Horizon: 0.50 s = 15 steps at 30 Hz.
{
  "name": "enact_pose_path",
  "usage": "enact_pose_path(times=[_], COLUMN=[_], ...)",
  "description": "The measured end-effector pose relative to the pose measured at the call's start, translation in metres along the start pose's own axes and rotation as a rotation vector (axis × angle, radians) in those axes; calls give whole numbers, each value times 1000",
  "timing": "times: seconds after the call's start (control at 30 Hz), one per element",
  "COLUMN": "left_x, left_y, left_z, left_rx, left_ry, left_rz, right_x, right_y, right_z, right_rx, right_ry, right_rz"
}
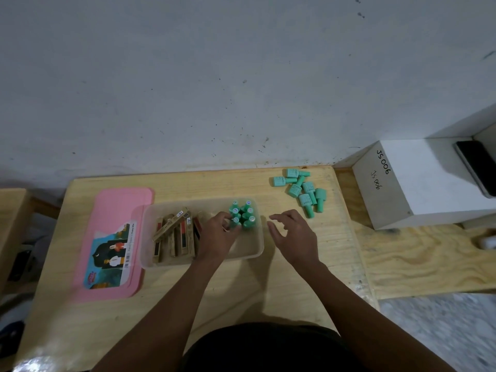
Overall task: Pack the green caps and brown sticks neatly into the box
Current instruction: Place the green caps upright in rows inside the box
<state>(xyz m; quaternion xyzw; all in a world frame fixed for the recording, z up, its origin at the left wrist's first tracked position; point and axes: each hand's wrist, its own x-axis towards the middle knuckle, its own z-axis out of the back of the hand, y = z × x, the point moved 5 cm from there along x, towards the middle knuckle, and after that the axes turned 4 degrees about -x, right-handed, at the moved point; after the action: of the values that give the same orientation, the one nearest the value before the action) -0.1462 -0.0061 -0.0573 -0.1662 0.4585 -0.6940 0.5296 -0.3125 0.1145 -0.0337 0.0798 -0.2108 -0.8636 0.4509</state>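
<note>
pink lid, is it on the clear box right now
No, the pink lid lies flat on the wooden table at the left side of the open clear plastic box.

The person wears a black garment [268,350] of plain, matte fabric, which shows as a wide, rounded dark shape. Two forearms rise beyond the garment, uncovered along their whole visible length: the left forearm [174,304] off the garment's left side, the right forearm [346,304] off its right side. Farther from the garment, the left hand [220,233] and right hand [295,234] are bare. The fingers [279,216] are too blurred for finer detail.
</note>
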Motion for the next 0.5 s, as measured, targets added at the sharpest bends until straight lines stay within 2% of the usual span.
enact_pose_path(times=[0.13,0.3,0.4,0.5], left_x=[-7,-19,-15,-6], left_y=[-10,-52,-82,-107], left_z=[11,16,-8,-50], left_rx=[149,302,346,377], left_ry=[-50,-193,-161,-8], left_rz=[-105,-508,-636,-648], right_x=[-6,-5,6,23], right_y=[-47,-114,-139,-149], right_z=[12,26,29,29], right_rx=[36,87,136,138], right_ry=[-35,-27,15,69], right_rz=[-256,-567,-634,-623])
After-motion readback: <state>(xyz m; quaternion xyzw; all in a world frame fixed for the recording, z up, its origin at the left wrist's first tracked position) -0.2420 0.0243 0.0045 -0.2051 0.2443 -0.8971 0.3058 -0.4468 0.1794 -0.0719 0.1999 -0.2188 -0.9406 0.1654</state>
